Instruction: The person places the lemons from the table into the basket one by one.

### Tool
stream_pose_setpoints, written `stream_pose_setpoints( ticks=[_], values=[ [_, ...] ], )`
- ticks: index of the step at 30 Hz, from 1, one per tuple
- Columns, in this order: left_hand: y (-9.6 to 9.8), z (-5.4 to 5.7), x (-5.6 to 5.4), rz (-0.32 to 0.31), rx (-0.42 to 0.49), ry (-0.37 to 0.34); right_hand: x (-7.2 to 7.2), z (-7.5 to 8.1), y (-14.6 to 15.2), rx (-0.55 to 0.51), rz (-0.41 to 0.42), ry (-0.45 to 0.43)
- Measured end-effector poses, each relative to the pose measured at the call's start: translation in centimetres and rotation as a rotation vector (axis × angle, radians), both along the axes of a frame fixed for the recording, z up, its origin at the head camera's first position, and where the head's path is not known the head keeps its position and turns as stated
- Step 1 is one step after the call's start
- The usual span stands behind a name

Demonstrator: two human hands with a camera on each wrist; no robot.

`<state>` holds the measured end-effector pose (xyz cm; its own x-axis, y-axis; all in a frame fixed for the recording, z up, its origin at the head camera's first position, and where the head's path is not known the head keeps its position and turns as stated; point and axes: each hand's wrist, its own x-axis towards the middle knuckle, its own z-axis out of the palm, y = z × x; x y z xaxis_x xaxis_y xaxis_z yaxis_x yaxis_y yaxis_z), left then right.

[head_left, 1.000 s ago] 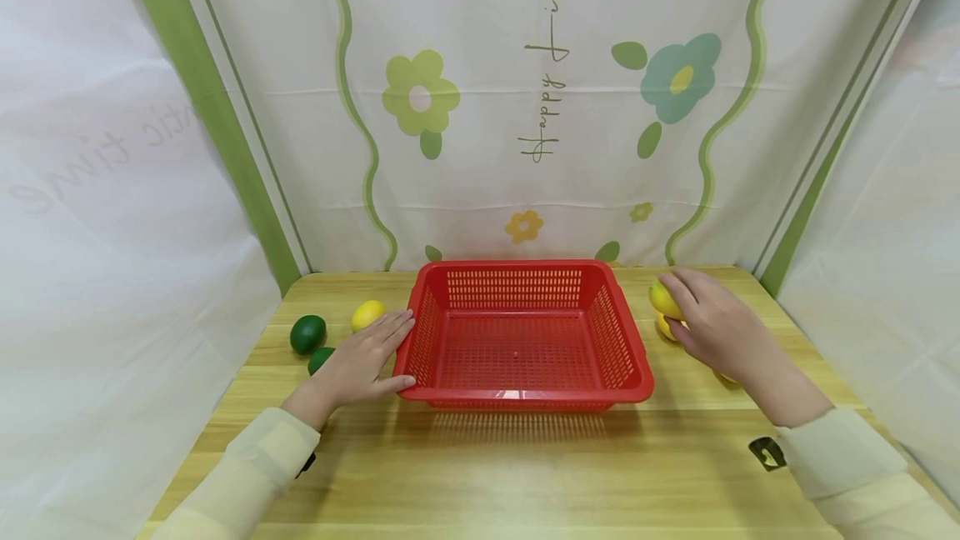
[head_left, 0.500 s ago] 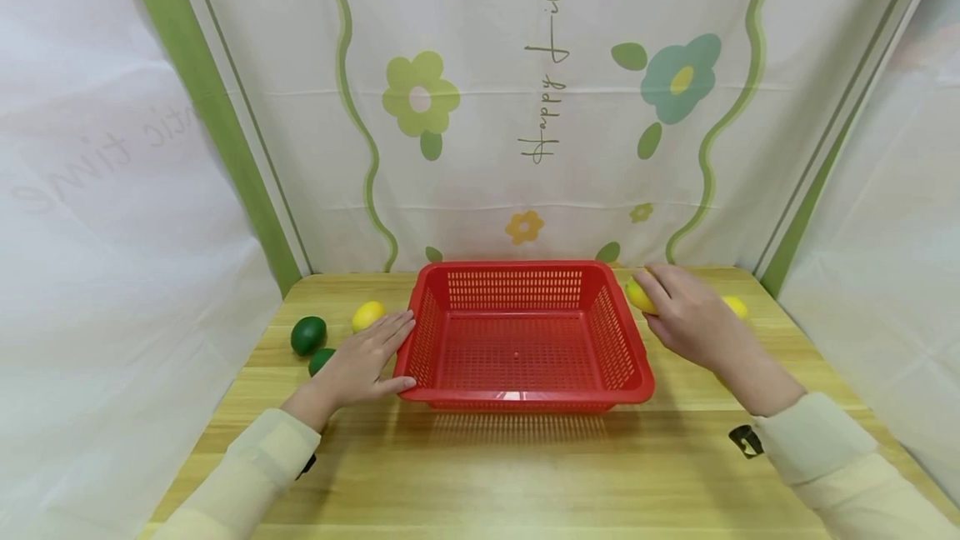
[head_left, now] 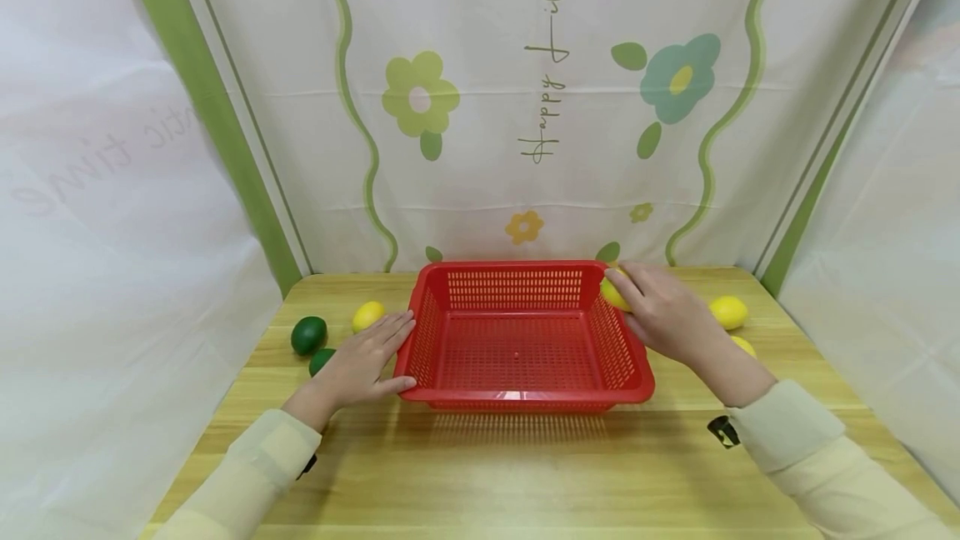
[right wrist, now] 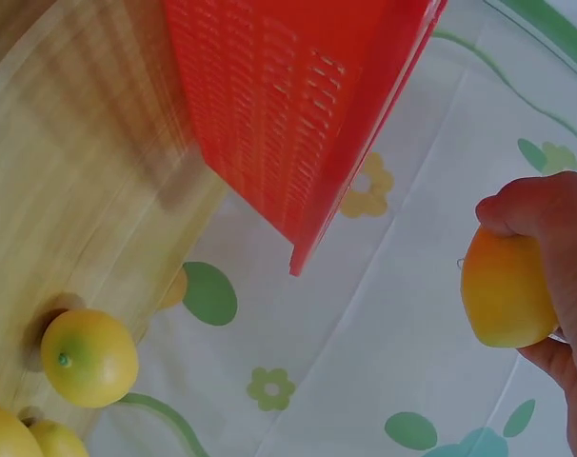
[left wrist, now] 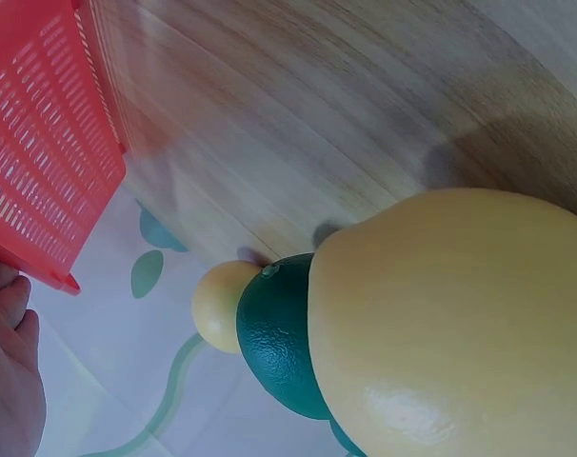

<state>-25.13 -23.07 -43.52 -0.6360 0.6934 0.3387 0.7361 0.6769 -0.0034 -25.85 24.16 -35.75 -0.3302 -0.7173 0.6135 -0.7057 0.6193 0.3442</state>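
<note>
My right hand [head_left: 667, 311] grips a yellow lemon [head_left: 615, 292] above the right rim of the red basket [head_left: 525, 396]. The right wrist view shows thumb and fingers around that lemon [right wrist: 507, 290]. My left hand [head_left: 365, 362] rests on the basket's left rim with its fingers fairly straight. The inside of the basket holds nothing that I can see. Beside the left hand lie a yellow lemon [head_left: 368, 315] and dark green fruits [head_left: 308, 335], one partly hidden by the hand. A large yellow fruit [left wrist: 460, 324] fills much of the left wrist view.
On the right of the wooden table [head_left: 510, 482] are more yellow lemons [head_left: 728, 312], one partly covered by the right forearm. Several show in the right wrist view, including a lemon [right wrist: 89, 357]. A printed curtain [head_left: 480, 148] hangs behind the table.
My right hand has carried the lemon leftward, from over the lemons on the right to the basket's right rim. Those lemons now show more fully. The left hand and basket have stayed put.
</note>
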Motion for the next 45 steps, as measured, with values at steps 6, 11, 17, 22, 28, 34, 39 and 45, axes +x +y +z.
stream_pose_setpoints(
  ticks=[6, 11, 17, 22, 28, 34, 39, 45],
  values=[
    [0.0, 0.0, -0.1, 0.014, -0.013, -0.033, -0.2, 0.1, -1.1, 0.014, 0.010, 0.013],
    [0.1, 0.2, 0.0, 0.016, -0.012, -0.045, -0.3, 0.0, -1.9, 0.014, 0.012, 0.002],
    [0.1, 0.3, 0.1, 0.021, -0.009, -0.059, -0.6, -0.2, -3.0, 0.000, 0.028, -0.018],
    [0.1, 0.3, 0.1, 0.021, -0.010, -0.061, -0.6, -0.6, -3.9, 0.018, 0.022, -0.023],
    [0.0, 0.3, 0.1, 0.020, -0.007, -0.054, -0.7, -0.8, -5.0, 0.049, -0.001, -0.040],
    [0.0, 0.2, 0.1, 0.011, 0.006, -0.038, -0.8, -1.1, -6.4, 0.062, 0.007, -0.071],
    [-0.1, 0.2, 0.1, 0.021, 0.004, -0.051, -1.1, -1.4, -7.5, 0.062, 0.022, -0.079],
    [0.0, 0.1, 0.0, 0.019, 0.002, -0.054, -1.2, -1.7, -8.5, 0.061, 0.045, -0.081]
  ],
)
